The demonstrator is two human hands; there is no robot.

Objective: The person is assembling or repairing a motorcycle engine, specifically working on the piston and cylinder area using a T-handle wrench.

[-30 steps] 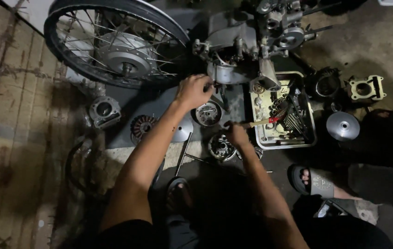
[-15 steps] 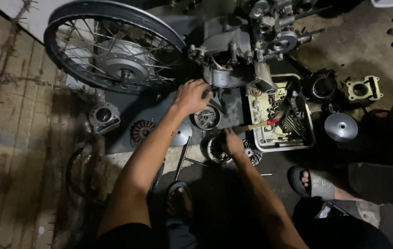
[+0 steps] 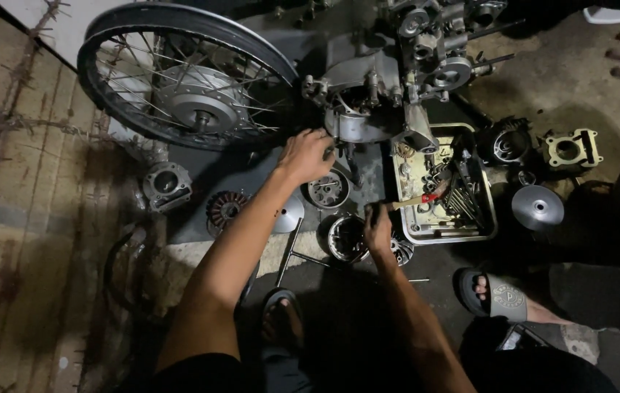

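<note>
Hands differ from 0.5 s ago: left hand (image 3: 308,154) sits higher, now at lower edge of the engine case (image 3: 368,109) at frame centre-top, fingers curled onto the case rim; can't tell if it pinches anything. Right hand (image 3: 377,227) is closed on a red-handled tool (image 3: 417,201) just left of the parts tray (image 3: 490,227), w/ the round drum part (image 3: 346,238) touching its left side, so work looks shifted from floor parts to the case.

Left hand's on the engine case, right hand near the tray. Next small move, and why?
Probably close the right hand on the red-tipped tool lying over the tray rim; its fingers already sit at the handle end, while the left hand rests at the engine case opening.
</note>
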